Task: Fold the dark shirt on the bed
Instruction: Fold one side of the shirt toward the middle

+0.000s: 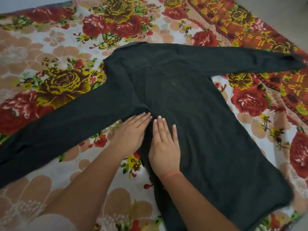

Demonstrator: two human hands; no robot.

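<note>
Grip open on both sides: found left grip [128, 135] and right grip [164, 147] laid flat with fingers straight, side by side and nearly touching, holding nothing. Saw right grip pressing the dark shirt [191, 105] just inside its left side edge. Saw left grip at the underarm, fingertips on the sleeve joint, palm partly over the floral bedsheet [58, 39]. Noted a reddish thread band [171, 174] on the right wrist.

Located shirt spread flat across the middle of the bed, with collar [133, 45] far, hem [250, 214] near right, left sleeve [58, 127] out to near left and right sleeve [241, 59] out to far right. Saw no fold yet.

Risks, as judged:
- Spotted slight bunching at the left underarm; could get pressed into the fold unless smoothed first.
- Took cloth for thin and limp; could drag and skew on the soft sheet if pushed sideways rather than lifted.
- Could also rumple the sheet beneath.

Edges and room:
- Lost left cuff beyond the frame; could not tell how it lay.
- Found right cuff [293, 59] close to the patterned border [260, 37] at far right.
- Found bare sheet far of the collar and near of the left sleeve; judged this ample for bringing sleeves inward.
- Could not see the bed's near edge.
</note>
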